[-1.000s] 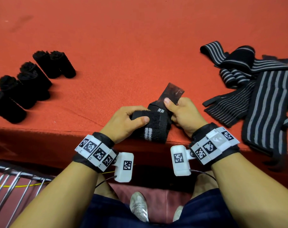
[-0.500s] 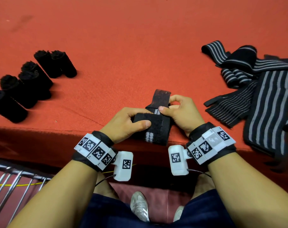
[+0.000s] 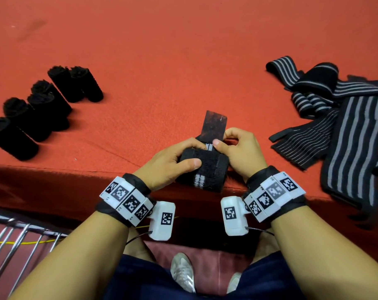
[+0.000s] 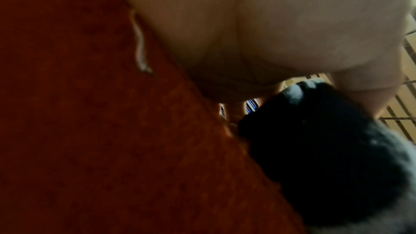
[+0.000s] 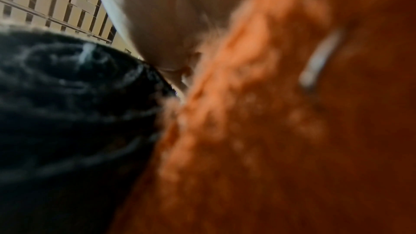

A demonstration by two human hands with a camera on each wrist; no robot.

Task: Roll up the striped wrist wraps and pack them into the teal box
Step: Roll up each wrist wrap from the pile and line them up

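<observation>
A black wrist wrap [image 3: 205, 172], almost fully rolled, sits at the near edge of the red table [image 3: 183, 61]. My left hand [image 3: 173, 161] grips the roll from the left, thumb across its top. My right hand [image 3: 237, 150] pinches the wrap's loose strap end [image 3: 214, 126], which sticks up and away from the roll. The roll's spiral end [image 5: 67, 113] fills the left of the right wrist view, and its dark end [image 4: 326, 157] shows blurred in the left wrist view. No teal box is in view.
Several rolled black wraps [image 3: 43, 105] lie in a row at the left of the table. A loose pile of unrolled striped wraps [image 3: 346, 126] lies at the right, hanging over the edge. A metal rack [image 3: 15, 234] stands below left.
The strap end swung from leaning right to pointing nearly straight away. The roll has turned further, taking up more strap, and both hands shifted slightly on it.
</observation>
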